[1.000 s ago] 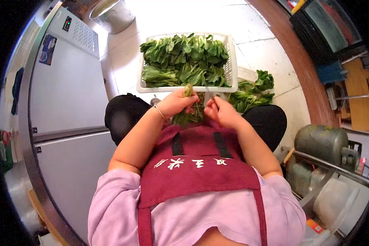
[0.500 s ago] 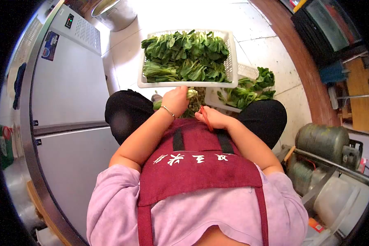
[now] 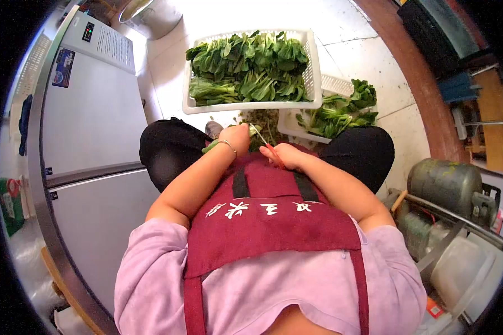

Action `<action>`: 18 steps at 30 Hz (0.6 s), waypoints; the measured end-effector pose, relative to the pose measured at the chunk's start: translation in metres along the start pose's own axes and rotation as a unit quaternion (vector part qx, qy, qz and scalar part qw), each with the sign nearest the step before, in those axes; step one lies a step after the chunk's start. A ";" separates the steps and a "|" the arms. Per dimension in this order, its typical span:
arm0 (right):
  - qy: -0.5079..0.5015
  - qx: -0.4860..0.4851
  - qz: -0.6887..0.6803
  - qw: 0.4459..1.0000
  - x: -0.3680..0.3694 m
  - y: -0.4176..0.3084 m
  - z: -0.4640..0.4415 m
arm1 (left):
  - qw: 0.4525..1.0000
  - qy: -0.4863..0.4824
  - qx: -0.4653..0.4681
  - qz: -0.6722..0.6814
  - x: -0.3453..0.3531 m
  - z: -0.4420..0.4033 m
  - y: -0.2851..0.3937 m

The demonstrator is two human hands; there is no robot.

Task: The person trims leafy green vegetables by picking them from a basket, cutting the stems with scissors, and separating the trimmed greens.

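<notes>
My left hand (image 3: 234, 138) is closed around a bunch of leafy greens; a pale stem end (image 3: 255, 130) pokes out past the fingers and a leaf (image 3: 210, 147) hangs below the wrist. In my right hand (image 3: 289, 154) are red-handled scissors (image 3: 275, 157), their blades pointing up and left at that stem end. Whether the blades touch the stem is too small to tell. Loose trimmings (image 3: 266, 119) lie on the floor just beyond both hands. Past them stands a white plastic basket (image 3: 251, 106) filled with rows of leafy greens (image 3: 248, 58).
A smaller white basket (image 3: 296, 132) with more greens (image 3: 343, 116) sits beyond my right knee. A grey cabinet (image 3: 95, 111) stands close on the left. On the right are a gas cylinder (image 3: 444, 181) and a metal rail. A metal pot (image 3: 151, 19) is at the far left.
My left hand has shifted slightly down and left with the greens. The scissors now show their blades angled up-left toward the stem end. The view has tilted slightly.
</notes>
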State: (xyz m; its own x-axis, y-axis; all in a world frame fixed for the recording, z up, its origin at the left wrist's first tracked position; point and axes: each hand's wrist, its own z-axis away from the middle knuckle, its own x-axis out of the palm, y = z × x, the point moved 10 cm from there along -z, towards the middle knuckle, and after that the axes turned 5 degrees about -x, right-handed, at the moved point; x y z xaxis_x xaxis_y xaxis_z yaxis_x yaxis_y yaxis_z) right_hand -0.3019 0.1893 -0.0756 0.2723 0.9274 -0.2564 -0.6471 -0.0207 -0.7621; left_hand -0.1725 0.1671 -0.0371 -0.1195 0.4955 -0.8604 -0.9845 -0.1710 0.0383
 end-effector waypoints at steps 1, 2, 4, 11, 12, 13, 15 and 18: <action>0.001 0.010 -0.005 1.000 -0.001 0.000 0.001 | 1.000 -0.021 -0.006 0.000 0.006 -0.002 -0.002; 0.000 0.010 -0.007 1.000 0.000 0.001 -0.001 | 1.000 -0.024 -0.006 -0.001 0.009 -0.002 -0.004; 0.016 -0.003 0.036 0.999 -0.006 -0.001 -0.005 | 0.998 0.027 0.002 0.052 0.001 -0.003 -0.007; 0.050 -0.008 0.045 0.998 -0.028 -0.015 0.001 | 0.950 0.164 0.044 0.262 -0.059 0.013 -0.019; 0.055 -0.010 0.092 0.994 -0.031 -0.018 -0.001 | 0.951 0.165 0.044 0.259 -0.066 0.013 -0.020; 0.062 -0.012 0.140 0.988 -0.035 -0.020 -0.003 | 0.939 0.190 0.050 0.281 -0.078 0.014 -0.024; 0.010 0.023 0.160 0.987 -0.030 -0.014 -0.007 | 0.929 0.203 0.058 0.305 -0.102 0.006 -0.034; -0.020 0.017 0.181 0.983 -0.025 -0.020 -0.009 | 0.942 0.259 0.027 0.209 -0.157 -0.006 -0.048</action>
State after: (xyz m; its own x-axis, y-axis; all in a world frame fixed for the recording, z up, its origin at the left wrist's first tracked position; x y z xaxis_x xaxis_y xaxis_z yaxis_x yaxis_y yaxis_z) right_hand -0.2896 0.1632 -0.0590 -0.0081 0.8761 -0.4820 -0.7197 -0.3398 -0.6054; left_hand -0.1057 0.0922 0.0934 -0.4341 -0.0910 -0.8963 -0.8719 -0.2080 0.4434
